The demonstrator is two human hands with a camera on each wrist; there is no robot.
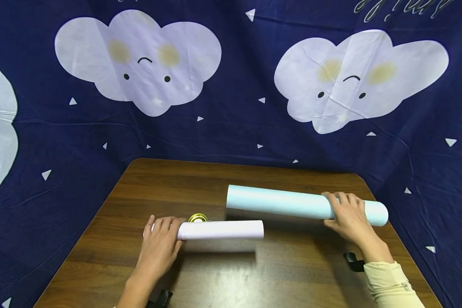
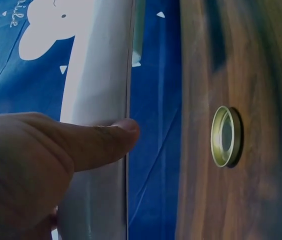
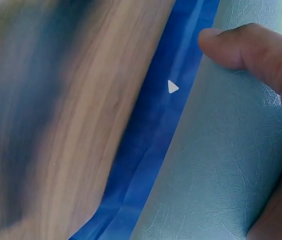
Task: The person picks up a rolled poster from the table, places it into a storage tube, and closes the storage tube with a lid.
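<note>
My left hand [image 1: 158,246] grips a white roll [image 1: 223,230] near its left end, the thumb [image 2: 101,142] lying across its side in the left wrist view. The roll is held level above the table, with its shadow below. Toward the right, my right hand [image 1: 348,216] grips a longer, thicker light blue roll [image 1: 273,201] near its right end. This roll slants a little, its left end farther back, and is also raised. In the right wrist view the blue roll [image 3: 206,150] shows a finely wrinkled surface, with the thumb over it.
A shallow gold-rimmed round lid [image 2: 226,137] lies on the brown wooden table [image 1: 111,256], just behind the white roll in the head view. Dark blue cloth [image 1: 246,124] with white clouds and small triangles hangs behind the table and along both sides.
</note>
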